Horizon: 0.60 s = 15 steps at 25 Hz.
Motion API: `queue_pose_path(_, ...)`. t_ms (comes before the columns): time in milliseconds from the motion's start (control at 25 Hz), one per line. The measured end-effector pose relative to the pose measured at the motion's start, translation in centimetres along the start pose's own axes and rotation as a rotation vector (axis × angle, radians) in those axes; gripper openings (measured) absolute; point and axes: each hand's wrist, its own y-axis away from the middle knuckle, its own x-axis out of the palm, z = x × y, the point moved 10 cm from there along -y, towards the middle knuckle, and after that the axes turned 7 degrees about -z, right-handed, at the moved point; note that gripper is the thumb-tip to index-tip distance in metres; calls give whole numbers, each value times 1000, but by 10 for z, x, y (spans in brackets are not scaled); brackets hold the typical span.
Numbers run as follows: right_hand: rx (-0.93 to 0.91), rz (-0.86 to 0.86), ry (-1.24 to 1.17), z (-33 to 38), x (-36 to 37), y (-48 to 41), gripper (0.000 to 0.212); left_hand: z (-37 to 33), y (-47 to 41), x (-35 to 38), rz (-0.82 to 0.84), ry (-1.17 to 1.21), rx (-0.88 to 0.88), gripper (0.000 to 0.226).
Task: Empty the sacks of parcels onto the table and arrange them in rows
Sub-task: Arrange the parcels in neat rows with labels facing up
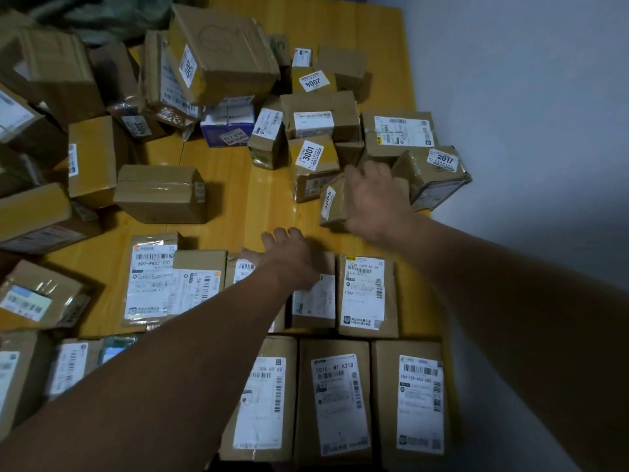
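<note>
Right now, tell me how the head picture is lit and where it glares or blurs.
Head view: dim, warm light; the taped box casts a shadow rightward on the table; a glare spot lies left of the small parcel; the right hand gripping it is motion-blurred; the wide lens bends the table's edge.

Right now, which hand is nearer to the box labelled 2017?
Right. The right hand grips a small box beside the 2017 box; the left hand rests on the parcel row, farther off.

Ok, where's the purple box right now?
In the head view the purple box sits upper centre, just below the big tilted carton and left of a small carton.
</note>
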Motion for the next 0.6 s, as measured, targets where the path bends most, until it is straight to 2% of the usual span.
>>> queue_pose_path(80,192,6,-276,-18,-16,3,94,0,0,-22,-120,199,35,83)
queue_pose_path(160,325,-11,-473,-27,-29,11,79,4,5,-41,-166,614,34,73)
queue_pose_path(240,399,-9,-651,-30,-39,24,56,5,17,-51,-121,1074,11,58)
queue_pose_path(320,444,41,-814,-25,-41,39,33,-1,31,-52,-10,1381,3,40)
queue_pose_path(400,517,62,-930,-23,-42,57,28,-9,43,-48,102,1512,26,24)
queue_pose_path(480,582,88,-1004,-19,-39,74,34,-12,51,-41,179,1561,24,14)
queue_pose_path(600,600,126,-1045,-10,-33,94,35,-10,60,-30,249,1562,-5,28)
